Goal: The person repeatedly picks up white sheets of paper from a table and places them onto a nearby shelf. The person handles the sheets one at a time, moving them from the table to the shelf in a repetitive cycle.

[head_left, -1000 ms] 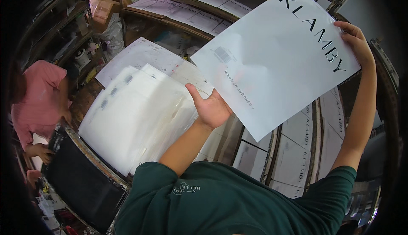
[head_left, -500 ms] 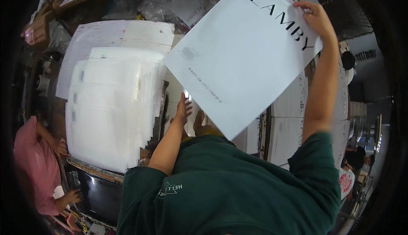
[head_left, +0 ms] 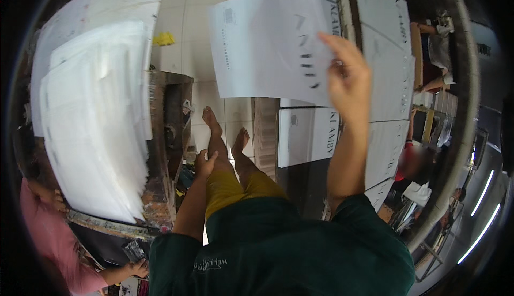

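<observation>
My right hand (head_left: pixel 348 76) pinches the right edge of a thin white printed sheet (head_left: pixel 251 49), which has dark lettering along that edge and smaller print near its opposite side. The sheet hangs in a curve over the tiled floor, its right part over the rack's edge. Low by my thigh is my left hand (head_left: pixel 205 163), holding nothing, with thumb and fingers apart. Left of me, a thick, uneven stack of white sheets (head_left: pixel 96 119) lies on a pale board (head_left: pixel 91 12) on a table.
On the right, several printed sheets (head_left: pixel 383 98) lie in rows on a rack; another sheet (head_left: pixel 308 135) lies on a lower dark surface. A yellow scrap (head_left: pixel 164 39) is on the floor. At lower left is a person in pink (head_left: pixel 59 237); others are beyond the rack.
I have turned toward the rack on the right. The sheet in my right hand has swung from upright before me to hanging by the rack. My left hand has lowered.
</observation>
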The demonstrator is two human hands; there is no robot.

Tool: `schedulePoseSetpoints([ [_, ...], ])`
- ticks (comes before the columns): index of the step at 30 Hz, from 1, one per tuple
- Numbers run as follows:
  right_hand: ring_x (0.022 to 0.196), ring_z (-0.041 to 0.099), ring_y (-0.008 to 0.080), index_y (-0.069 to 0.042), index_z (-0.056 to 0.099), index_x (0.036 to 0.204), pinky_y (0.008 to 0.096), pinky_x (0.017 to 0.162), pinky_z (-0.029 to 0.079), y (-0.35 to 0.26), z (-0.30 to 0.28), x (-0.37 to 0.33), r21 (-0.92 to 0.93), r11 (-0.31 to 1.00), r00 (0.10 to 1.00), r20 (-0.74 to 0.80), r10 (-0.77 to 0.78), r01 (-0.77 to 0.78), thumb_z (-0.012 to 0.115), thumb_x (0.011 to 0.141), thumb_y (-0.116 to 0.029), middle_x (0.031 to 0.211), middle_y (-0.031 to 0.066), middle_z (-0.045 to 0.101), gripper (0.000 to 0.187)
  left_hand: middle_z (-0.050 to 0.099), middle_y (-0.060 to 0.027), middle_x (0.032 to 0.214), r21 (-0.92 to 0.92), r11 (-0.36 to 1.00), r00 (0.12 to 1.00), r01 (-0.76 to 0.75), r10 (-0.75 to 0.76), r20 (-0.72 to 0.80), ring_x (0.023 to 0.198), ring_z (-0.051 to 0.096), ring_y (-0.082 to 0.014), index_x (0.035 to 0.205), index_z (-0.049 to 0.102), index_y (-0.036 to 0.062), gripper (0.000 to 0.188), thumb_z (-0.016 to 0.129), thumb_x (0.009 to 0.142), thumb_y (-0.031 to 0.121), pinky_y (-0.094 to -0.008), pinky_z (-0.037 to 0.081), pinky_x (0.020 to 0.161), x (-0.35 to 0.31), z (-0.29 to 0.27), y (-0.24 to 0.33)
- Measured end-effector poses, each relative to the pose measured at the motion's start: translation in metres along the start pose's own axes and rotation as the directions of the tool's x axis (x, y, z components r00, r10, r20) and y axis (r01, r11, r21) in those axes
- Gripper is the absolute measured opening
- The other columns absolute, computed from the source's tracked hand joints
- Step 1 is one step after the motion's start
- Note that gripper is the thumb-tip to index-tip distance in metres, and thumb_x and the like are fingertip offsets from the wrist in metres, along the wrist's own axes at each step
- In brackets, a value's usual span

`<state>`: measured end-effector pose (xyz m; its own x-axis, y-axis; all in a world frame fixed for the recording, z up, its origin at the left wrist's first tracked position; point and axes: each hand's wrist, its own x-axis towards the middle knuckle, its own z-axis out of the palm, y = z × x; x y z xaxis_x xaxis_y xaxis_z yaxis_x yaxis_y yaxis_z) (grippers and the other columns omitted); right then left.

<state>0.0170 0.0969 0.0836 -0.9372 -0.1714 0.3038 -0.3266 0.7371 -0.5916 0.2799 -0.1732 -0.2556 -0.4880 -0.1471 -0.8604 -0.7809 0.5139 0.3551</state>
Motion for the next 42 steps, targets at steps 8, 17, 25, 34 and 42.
schedulePoseSetpoints([
  [8, 0.088, 0.058, 0.0203, -0.004, 0.058, 0.11, 0.0221, 0.069, 0.044, 0.076, 0.168, -0.076, 0.237, 0.95, 0.968, 0.194, 0.161, -0.205, 0.039, 0.064, 0.015, 0.104, 0.0135, 0.057, 0.053, 0.023, -0.0197, 0.138, 0.536, 0.842, 0.935, 0.069, -0.242, 0.26, 0.123, 0.029, -0.0417, 0.134, 0.029, 0.0183, 0.086, 0.062, 0.065, 0.059, -0.0498, 0.031, 0.098, 0.015, 0.097, -0.068],
  [17, 0.072, 0.055, 0.0113, -0.005, 0.061, 0.107, 0.0227, 0.069, 0.044, 0.316, 0.104, -0.187, -0.132, 0.787, 0.797, -0.167, 0.581, -0.602, 0.04, 0.069, 0.009, 0.1, 0.0062, 0.061, 0.045, 0.029, -0.0192, 0.132, 0.643, 0.748, 0.956, 0.165, -0.28, 0.081, 0.115, 0.037, -0.0404, 0.13, 0.034, 0.0184, 0.074, 0.062, 0.069, 0.049, -0.0517, 0.035, 0.092, 0.014, 0.102, -0.062],
  [25, 0.073, 0.053, 0.0136, -0.008, 0.065, 0.102, 0.0237, 0.068, 0.043, 0.523, 0.05, -0.257, -0.17, 0.698, 0.679, -0.473, 0.561, -0.695, 0.044, 0.065, 0.005, 0.093, 0.006, 0.06, 0.044, 0.033, -0.0211, 0.128, 0.575, 0.816, 0.993, 0.067, -0.112, 0.042, 0.111, 0.039, -0.0408, 0.124, 0.038, 0.0127, 0.073, 0.066, 0.065, 0.044, -0.0504, 0.036, 0.09, 0.027, 0.103, -0.084],
  [34, 0.065, 0.048, 0.0079, -0.01, 0.064, 0.103, 0.0201, 0.06, 0.04, 0.638, 0.01, -0.285, -0.192, 0.722, 0.719, -0.427, 0.548, -0.665, 0.041, 0.071, 0.004, 0.087, 0.0019, 0.059, 0.042, 0.038, -0.0243, 0.12, 0.596, 0.793, 0.977, -0.127, 0.204, -0.062, 0.106, 0.042, -0.0413, 0.119, 0.041, 0.0085, 0.073, 0.071, 0.06, 0.039, -0.0496, 0.038, 0.087, 0.023, 0.116, -0.168],
  [42, 0.075, 0.053, 0.0096, -0.009, 0.063, 0.104, 0.0218, 0.068, 0.042, 0.617, 0.015, -0.267, -0.081, 0.571, 0.552, -0.397, 0.733, -0.817, 0.041, 0.069, 0.004, 0.092, 0.0028, 0.061, 0.043, 0.04, -0.025, 0.117, 0.486, 0.873, 1.0, 0.023, -0.019, -0.012, 0.106, 0.043, -0.0416, 0.116, 0.044, 0.0073, 0.07, 0.07, 0.059, 0.039, -0.0485, 0.038, 0.088, 0.018, 0.088, -0.053],
])
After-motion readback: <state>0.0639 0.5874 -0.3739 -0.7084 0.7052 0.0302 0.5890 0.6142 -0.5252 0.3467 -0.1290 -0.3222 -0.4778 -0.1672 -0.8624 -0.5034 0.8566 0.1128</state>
